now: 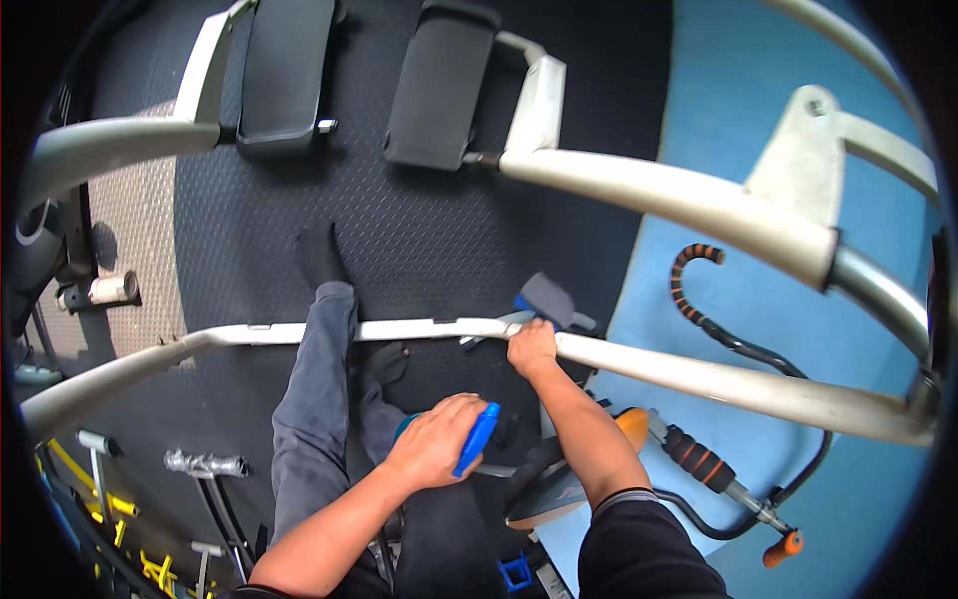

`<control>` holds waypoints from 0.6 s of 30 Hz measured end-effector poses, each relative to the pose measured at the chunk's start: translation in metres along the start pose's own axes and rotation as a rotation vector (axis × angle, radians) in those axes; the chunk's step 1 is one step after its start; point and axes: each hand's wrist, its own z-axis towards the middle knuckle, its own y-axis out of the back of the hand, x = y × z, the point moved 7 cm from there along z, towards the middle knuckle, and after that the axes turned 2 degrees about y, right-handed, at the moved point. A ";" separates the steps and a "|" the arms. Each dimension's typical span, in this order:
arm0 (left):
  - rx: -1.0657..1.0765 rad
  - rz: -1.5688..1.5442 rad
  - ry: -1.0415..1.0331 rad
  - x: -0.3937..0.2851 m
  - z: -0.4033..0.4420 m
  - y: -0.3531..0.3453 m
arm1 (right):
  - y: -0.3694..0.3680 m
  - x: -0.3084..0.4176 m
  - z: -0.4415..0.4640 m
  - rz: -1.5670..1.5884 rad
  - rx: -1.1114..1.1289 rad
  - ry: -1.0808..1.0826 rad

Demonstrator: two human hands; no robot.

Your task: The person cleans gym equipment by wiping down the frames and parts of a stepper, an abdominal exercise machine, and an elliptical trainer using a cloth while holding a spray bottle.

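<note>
My left hand (pixel 435 442) is closed around a spray bottle, whose blue top (pixel 478 439) sticks out on the right side of the hand. Most of the bottle is hidden by the palm and fingers. To the right, my right hand (pixel 533 347) is wrapped over the white metal bar (pixel 649 369) that crosses the view from left to right. Just beyond that hand, a grey and blue object (pixel 548 300) lies low behind the bar. My legs (pixel 314 399) are below, one of them reaching past the bar.
Two black foot pedals (pixel 443 85) hang on white arms at the top. A thick white tube (pixel 669 197) runs across the upper right. An exercise machine with an orange-striped curved handle (pixel 689 285) stands at right. Yellow frames (pixel 158 571) and a chrome-ended stand (pixel 206 464) are at lower left.
</note>
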 end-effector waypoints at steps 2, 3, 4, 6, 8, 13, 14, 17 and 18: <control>-0.084 0.019 -0.022 -0.010 -0.001 0.013 | 0.033 -0.016 -0.030 0.094 -0.118 0.162; -0.095 0.012 -0.048 -0.018 0.001 0.019 | 0.067 -0.025 -0.053 0.281 -0.216 0.190; -0.110 0.016 -0.039 -0.021 0.001 0.024 | 0.087 -0.029 -0.068 0.365 -0.259 0.155; -0.159 -0.011 -0.031 -0.030 0.001 0.038 | 0.158 -0.045 -0.129 0.520 -0.635 0.099; -0.222 -0.003 -0.056 -0.044 0.003 0.052 | 0.239 -0.071 -0.233 0.524 -1.289 0.076; -0.194 -0.030 -0.165 -0.088 0.008 0.054 | 0.314 -0.122 -0.419 0.152 -2.135 -0.158; -0.183 -0.039 -0.171 -0.093 0.007 0.053 | 0.322 -0.135 -0.407 0.023 -1.974 -0.516; -0.167 -0.044 -0.179 -0.106 0.000 0.053 | 0.319 -0.144 -0.345 -0.242 -1.695 -0.691; -0.166 -0.043 -0.180 -0.109 -0.002 0.056 | 0.310 -0.137 -0.318 -0.209 -1.661 -0.598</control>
